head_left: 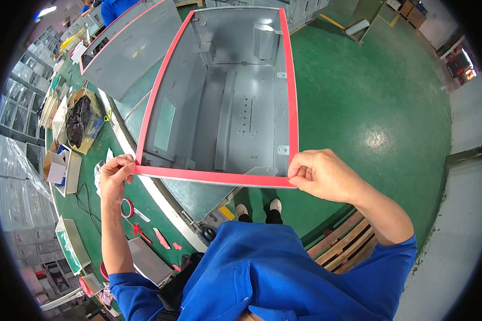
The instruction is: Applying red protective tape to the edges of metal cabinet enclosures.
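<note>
Nearest you is your own blue shirt (235, 267), with your shoes (276, 205) visible on the floor beyond its hem. To the right of your shirt, a slatted wooden pallet (348, 243) lies low by your right elbow. On the green-topped bench (163, 214) at your left are a flat grey plate (149, 260), pinkish-red scraps (161, 239), a red-handled tool (138, 232) and a red ring-shaped roll (127, 208).

Your left hand (116, 174) pinches the left end of a red strip (214, 175), thumb against fingertips, at the near left corner of the grey metal cabinet (190, 91). Your right hand (321, 174), fingers curled in, grips the strip's other end at the near right corner. The strip runs straight between them along the cabinet's near edge; you cannot tell from here whether it is stuck down. The cabinet stands right in front of you, open face toward you, with more red along its left and right rims.

Farther left along the bench sit an open white box (64, 168) and a carton (95, 125) holding a black bag (79, 120). Beyond, a grey panel (134, 53) leans beside the cabinet, and a person in blue (115, 8) is behind it.
</note>
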### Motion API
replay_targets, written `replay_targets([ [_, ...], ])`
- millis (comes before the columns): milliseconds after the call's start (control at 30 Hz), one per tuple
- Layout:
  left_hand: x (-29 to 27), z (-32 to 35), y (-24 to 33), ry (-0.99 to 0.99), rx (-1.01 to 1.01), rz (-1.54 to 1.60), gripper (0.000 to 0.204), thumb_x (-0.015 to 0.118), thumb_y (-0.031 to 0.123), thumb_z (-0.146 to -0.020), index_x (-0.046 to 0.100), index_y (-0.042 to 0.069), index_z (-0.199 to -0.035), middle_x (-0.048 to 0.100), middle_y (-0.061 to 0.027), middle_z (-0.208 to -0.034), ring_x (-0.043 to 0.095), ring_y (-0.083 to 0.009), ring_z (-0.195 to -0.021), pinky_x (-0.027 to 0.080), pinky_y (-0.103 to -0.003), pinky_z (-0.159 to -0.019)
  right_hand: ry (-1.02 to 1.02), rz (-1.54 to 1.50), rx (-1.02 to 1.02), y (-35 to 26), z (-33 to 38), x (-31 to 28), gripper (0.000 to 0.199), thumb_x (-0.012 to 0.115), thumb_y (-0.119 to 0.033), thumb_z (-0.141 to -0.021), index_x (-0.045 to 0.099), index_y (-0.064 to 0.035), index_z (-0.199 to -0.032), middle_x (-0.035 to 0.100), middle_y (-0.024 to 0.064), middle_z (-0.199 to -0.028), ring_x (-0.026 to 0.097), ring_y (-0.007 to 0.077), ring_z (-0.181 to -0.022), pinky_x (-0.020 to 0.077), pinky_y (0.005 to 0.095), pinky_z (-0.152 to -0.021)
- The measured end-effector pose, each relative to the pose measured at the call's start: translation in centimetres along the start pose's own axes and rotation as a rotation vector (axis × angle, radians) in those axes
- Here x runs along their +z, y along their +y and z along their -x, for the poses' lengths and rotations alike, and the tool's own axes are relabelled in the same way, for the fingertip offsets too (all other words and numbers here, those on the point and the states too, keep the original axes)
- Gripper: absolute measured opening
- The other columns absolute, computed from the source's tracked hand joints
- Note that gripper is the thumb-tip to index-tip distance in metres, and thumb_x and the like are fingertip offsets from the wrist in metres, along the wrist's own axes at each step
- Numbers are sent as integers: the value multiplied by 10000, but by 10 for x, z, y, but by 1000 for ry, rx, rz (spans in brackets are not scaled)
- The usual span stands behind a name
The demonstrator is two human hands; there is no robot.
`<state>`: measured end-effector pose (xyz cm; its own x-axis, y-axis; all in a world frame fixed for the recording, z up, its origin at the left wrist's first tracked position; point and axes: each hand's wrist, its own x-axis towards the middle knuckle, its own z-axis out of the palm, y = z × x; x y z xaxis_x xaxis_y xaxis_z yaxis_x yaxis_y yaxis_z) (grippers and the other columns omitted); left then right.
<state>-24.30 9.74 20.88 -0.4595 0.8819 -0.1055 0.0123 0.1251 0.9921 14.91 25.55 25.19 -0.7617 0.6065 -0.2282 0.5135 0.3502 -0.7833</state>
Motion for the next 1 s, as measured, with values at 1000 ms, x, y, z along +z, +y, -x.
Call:
replay_targets([
  [1000, -3, 1, -3, 9, 6, 7, 50, 651, 18, -698, 612, -4, -722, 598, -62, -807, 480, -64, -542, 362, -182, -465, 153, 201, -107, -3, 12, 13, 42, 594, -18, -755, 554, -5, -757, 545, 71, -765, 559, 138, -614, 458, 255, -554],
])
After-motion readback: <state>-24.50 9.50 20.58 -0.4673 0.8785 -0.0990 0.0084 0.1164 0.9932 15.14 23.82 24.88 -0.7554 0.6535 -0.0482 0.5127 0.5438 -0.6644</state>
